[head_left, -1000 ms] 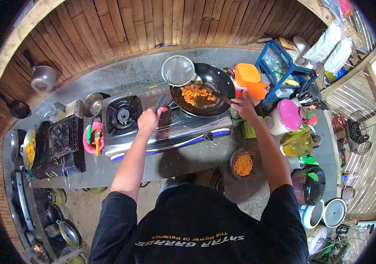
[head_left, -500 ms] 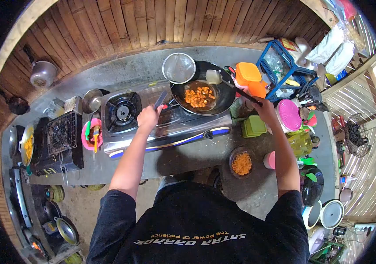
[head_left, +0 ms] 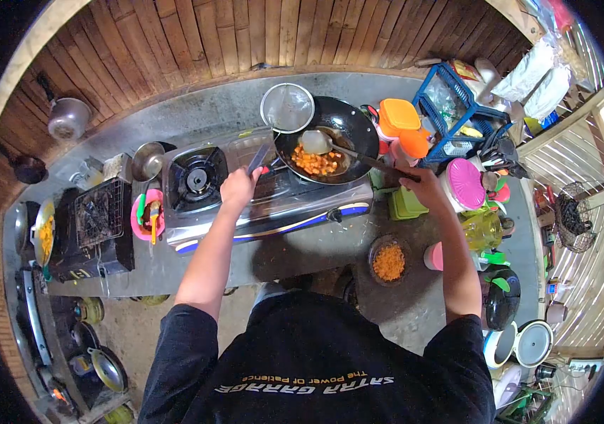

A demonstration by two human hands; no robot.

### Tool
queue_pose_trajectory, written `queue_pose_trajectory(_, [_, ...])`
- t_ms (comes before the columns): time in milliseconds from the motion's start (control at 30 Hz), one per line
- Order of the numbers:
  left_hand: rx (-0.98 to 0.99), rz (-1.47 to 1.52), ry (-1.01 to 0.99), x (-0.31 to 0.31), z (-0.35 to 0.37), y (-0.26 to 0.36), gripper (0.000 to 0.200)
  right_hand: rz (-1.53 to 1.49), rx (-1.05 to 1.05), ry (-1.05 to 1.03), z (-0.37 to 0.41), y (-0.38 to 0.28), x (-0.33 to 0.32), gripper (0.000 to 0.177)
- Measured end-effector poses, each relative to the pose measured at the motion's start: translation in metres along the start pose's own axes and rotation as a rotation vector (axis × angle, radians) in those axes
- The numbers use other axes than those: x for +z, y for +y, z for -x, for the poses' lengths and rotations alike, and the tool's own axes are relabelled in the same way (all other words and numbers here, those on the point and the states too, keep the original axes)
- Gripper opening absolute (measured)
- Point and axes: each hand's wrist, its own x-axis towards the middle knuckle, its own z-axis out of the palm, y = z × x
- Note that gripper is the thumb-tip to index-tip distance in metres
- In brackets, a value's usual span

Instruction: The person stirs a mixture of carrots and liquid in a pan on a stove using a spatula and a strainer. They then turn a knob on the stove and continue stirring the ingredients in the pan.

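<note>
My left hand [head_left: 238,188] is closed at the left of the wok [head_left: 362,127], around its handle, a red part of which shows by my fingers. A flat grey strip [head_left: 258,160] sticks up beside the knuckles. My right hand [head_left: 423,186] grips the long dark handle of a metal spatula [head_left: 316,142]. The spatula's blade lies over small browned cubes of food [head_left: 316,164] in oil at the bottom of the wok. A round mesh strainer [head_left: 286,108] overlaps the wok's upper left rim. The wok sits on the right side of a two-burner gas stove [head_left: 267,205].
A bowl of orange shredded food [head_left: 389,262] stands right of my body. Green containers [head_left: 406,203], a pink-lidded tub [head_left: 464,184] and a blue rack [head_left: 457,106] crowd the right side. The left burner [head_left: 198,181] is bare; a pink bowl [head_left: 148,219] sits beside the stove.
The spatula has moved left and down from the wok's upper right onto the food cubes. My right hand has shifted slightly down; my left hand stays in place.
</note>
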Motion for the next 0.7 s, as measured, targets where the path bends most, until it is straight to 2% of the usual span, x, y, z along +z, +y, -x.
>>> queue_pose_trajectory(100, [-0.001, -0.002, -0.007, -0.003, 0.003, 0.002, 0.055, 0.101, 0.032, -0.020, 0.017, -0.027, -0.025, 0.035])
queue_pose_trajectory(300, [-0.017, -0.001, -0.017, -0.005, 0.003, 0.004, 0.056, 0.346, -0.041, 0.006, 0.034, -0.038, -0.044, 0.038])
queue_pose_trajectory(333, [-0.014, 0.003, -0.017, -0.004, 0.003, 0.003, 0.057, 0.367, 0.002, 0.023, 0.033, -0.039, -0.042, 0.037])
queue_pose_trajectory(400, [-0.005, 0.012, -0.019, -0.002, 0.001, 0.001, 0.060, 0.408, 0.090, 0.058, 0.029, -0.037, -0.037, 0.035])
queue_pose_trajectory(500, [-0.001, 0.011, 0.002, -0.001, 0.002, 0.001, 0.060, 0.430, -0.041, 0.185, 0.023, -0.028, -0.025, 0.038])
queue_pose_trajectory(600, [-0.007, 0.000, -0.008, -0.002, 0.001, 0.001, 0.062, 0.404, -0.065, 0.281, 0.023, -0.047, -0.021, 0.037])
queue_pose_trajectory(700, [-0.027, -0.021, -0.024, 0.004, -0.005, -0.003, 0.063, 0.414, -0.014, 0.356, 0.012, -0.034, -0.011, 0.037])
